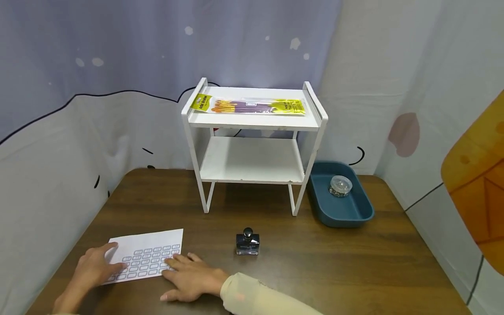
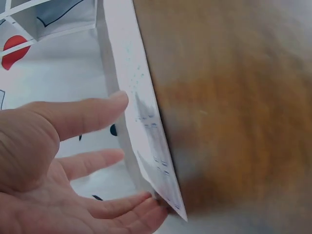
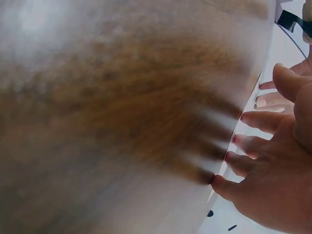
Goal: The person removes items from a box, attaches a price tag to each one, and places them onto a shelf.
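Observation:
A white paper sheet printed with rows of small blue-grey boxes lies at the table's front left. At its left end is my left hand, thumb and fingers spread apart, with the thumb tip over the printed rows. The left wrist view shows that thumb against the sheet. My right hand lies palm down at the sheet's right end, its fingertips on the lower right corner. In the right wrist view, the fingers are spread and reach the sheet's edge.
A small dark glass bottle with a round black cap stands mid-table. Behind it is a white two-tier rack, with a packet of brushes on top. A blue tray at the right holds a clear lidded jar.

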The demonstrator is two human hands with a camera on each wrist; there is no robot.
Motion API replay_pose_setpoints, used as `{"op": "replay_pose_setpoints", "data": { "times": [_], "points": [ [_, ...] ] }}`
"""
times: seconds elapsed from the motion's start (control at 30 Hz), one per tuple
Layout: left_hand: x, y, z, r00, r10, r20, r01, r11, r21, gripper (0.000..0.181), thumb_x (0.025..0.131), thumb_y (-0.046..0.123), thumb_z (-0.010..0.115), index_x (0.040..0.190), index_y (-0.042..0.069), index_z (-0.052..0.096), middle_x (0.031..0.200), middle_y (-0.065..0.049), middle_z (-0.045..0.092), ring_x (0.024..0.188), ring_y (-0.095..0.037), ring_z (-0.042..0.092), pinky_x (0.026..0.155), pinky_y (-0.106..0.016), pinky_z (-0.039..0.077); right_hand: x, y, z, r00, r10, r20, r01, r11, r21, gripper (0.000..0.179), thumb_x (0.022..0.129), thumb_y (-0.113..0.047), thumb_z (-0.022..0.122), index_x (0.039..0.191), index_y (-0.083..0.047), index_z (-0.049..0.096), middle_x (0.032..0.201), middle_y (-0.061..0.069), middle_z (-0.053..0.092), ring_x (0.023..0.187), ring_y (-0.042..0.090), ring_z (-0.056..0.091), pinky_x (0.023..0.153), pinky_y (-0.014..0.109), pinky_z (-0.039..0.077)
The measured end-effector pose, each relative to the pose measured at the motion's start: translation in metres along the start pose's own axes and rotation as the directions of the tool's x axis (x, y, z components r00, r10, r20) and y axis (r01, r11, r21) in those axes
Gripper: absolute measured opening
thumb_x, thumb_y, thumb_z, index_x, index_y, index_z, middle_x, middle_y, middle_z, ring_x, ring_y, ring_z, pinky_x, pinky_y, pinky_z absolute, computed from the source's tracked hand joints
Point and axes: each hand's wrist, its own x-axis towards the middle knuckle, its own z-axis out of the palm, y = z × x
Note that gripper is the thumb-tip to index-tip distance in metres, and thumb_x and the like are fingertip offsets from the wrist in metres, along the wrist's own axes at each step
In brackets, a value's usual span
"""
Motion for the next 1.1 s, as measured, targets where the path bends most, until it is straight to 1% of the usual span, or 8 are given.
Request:
{"op": "replay_pose_setpoints", "data": {
  "times": [0.23,0.37,0.47,0.6,0.7,0.8,0.93,1.1],
  "points": [
    [0.003,0.004,-0.01,0.988,-0.111,0.104,0.12,0.989,-0.085,0.073,0.084,0.033,0.075,0.132,-0.014,0.045,0.122,-0.046,0.052,0.113,-0.064,0.049,0.084,-0.068,0.045,0.001,0.001,0.002,1.0,0.001,-0.001,-0.001,1.0,-0.006,0.063,0.098,-0.066,0.039,0.153,-0.036,0.037,0.165,-0.014,0.021,0.154,0.009,0.017,0.124,0.036,0.021],
    [0.005,0.002,-0.015,0.987,-0.111,0.114,0.128,0.98,-0.155,0.075,0.087,0.036,0.072,0.133,-0.016,0.043,0.111,-0.04,0.063,0.105,-0.059,0.058,0.076,-0.058,0.049,0.001,0.002,0.001,1.0,-0.005,-0.006,0.005,1.0,-0.014,0.063,0.098,-0.066,0.04,0.153,-0.036,0.037,0.165,-0.014,0.021,0.154,0.009,0.017,0.124,0.036,0.021],
    [0.007,0.002,-0.016,0.985,-0.107,0.135,0.139,0.958,-0.249,0.075,0.091,0.037,0.069,0.136,-0.016,0.04,0.109,-0.036,0.067,0.094,-0.045,0.066,0.072,-0.045,0.051,0.001,0.003,0.001,1.0,-0.002,-0.012,0.002,1.0,-0.023,0.064,0.097,-0.067,0.041,0.153,-0.036,0.038,0.165,-0.015,0.022,0.154,0.009,0.017,0.123,0.036,0.022],
    [0.007,0.004,-0.017,0.972,-0.108,0.208,0.195,0.867,-0.459,0.072,0.102,0.036,0.055,0.144,-0.015,0.03,0.119,-0.036,0.06,0.094,-0.025,0.066,0.07,-0.03,0.053,0.001,0.004,0.001,1.0,-0.002,-0.016,0.002,1.0,-0.026,0.064,0.096,-0.067,0.042,0.153,-0.036,0.038,0.165,-0.015,0.022,0.154,0.009,0.017,0.124,0.036,0.022],
    [0.007,0.007,-0.017,0.958,-0.11,0.265,0.249,0.776,-0.58,0.073,0.106,0.041,0.041,0.15,-0.014,0.019,0.129,-0.038,0.05,0.102,-0.025,0.066,0.074,-0.029,0.056,0.001,0.003,0.001,1.0,-0.006,-0.015,0.006,1.0,-0.025,0.065,0.097,-0.067,0.042,0.153,-0.036,0.038,0.165,-0.014,0.022,0.154,0.01,0.017,0.124,0.036,0.022],
    [0.008,0.01,-0.02,0.945,-0.105,0.31,0.289,0.71,-0.642,0.078,0.107,0.047,0.031,0.153,-0.011,0.007,0.14,-0.042,0.036,0.117,-0.043,0.059,0.08,-0.035,0.058,0.001,0.003,0.001,1.0,-0.009,-0.012,0.009,1.0,-0.025,0.065,0.097,-0.067,0.042,0.153,-0.035,0.038,0.165,-0.014,0.023,0.154,0.01,0.017,0.123,0.036,0.022],
    [0.01,0.016,-0.025,0.932,-0.078,0.353,0.315,0.653,-0.689,0.082,0.107,0.05,0.025,0.154,-0.008,-0.007,0.146,-0.044,0.02,0.124,-0.054,0.048,0.082,-0.041,0.058,0.001,0.003,0.001,1.0,-0.011,-0.013,0.01,1.0,-0.021,0.065,0.096,-0.067,0.042,0.153,-0.035,0.039,0.165,-0.013,0.023,0.154,0.01,0.018,0.123,0.037,0.022],
    [0.012,0.02,-0.024,0.92,-0.053,0.389,0.342,0.594,-0.728,0.083,0.106,0.053,0.021,0.154,-0.005,-0.016,0.149,-0.045,0.012,0.132,-0.057,0.037,0.083,-0.04,0.057,0.0,0.004,0.0,1.0,-0.014,-0.015,0.014,1.0,-0.01,0.065,0.097,-0.067,0.043,0.153,-0.035,0.039,0.165,-0.014,0.023,0.154,0.01,0.018,0.124,0.037,0.022]
  ]
}}
